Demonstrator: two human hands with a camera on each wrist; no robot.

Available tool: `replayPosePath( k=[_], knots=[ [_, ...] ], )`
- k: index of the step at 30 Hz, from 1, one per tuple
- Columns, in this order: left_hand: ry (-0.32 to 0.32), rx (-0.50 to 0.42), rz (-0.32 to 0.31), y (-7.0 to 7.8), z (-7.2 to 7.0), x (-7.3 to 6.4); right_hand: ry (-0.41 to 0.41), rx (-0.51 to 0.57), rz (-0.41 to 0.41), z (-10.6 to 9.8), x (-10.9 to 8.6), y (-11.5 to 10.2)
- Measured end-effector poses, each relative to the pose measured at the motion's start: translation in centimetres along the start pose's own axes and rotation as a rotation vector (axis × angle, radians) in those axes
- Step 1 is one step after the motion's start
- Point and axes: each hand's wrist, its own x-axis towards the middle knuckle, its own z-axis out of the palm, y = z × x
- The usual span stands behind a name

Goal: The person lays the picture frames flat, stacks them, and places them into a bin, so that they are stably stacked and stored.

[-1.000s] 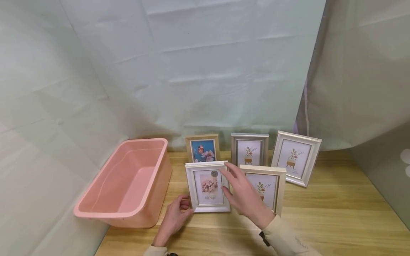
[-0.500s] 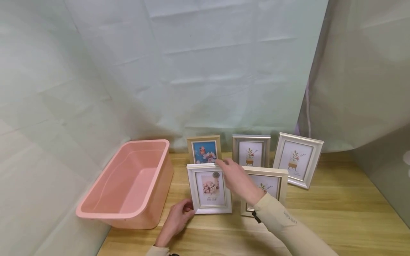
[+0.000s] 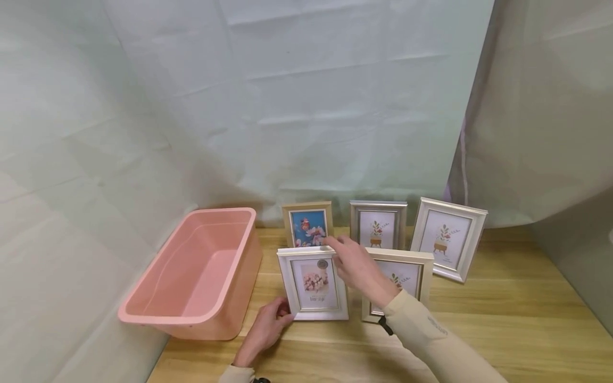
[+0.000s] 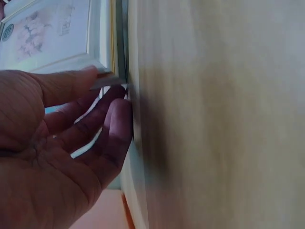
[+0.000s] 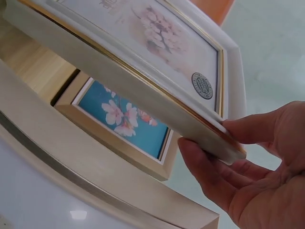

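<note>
Both hands hold a white picture frame with a pink flower print, which stands at the front of the wooden table. My right hand pinches its upper right corner; in the right wrist view the thumb lies on the front face and the fingers behind. Down at the lower left corner, my left hand grips it, thumb in front and fingers curled behind. Just to the right stands a cream picture frame, partly covered by my right hand and forearm. Behind the white one is a light-wood frame with a blue flower picture.
A deep pink tub stands on the left of the table. At the back are a silver-grey picture frame and, angled to the right, a pale silver frame. Pale cloth hangs behind and at the sides.
My right hand has moved left from the white frame's right side and closed over its upper right corner. My left hand stays at the lower left corner. The view has shifted slightly.
</note>
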Motion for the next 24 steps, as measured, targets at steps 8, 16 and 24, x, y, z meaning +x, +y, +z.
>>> replayPosePath(
  k=[8,16,24],
  knots=[
    [0.001,-0.029,0.033,-0.1,-0.9,-1.0,0.095,0.069,-0.042,-0.2,-1.1,-0.2],
    [0.036,-0.104,-0.016,0.0,-1.8,-2.2,0.153,0.205,0.031,-0.6,-2.5,-0.6],
    [-0.025,-0.265,0.046,-0.1,-3.1,-3.1,0.183,0.370,0.140,-1.9,-4.8,-1.1]
  ],
)
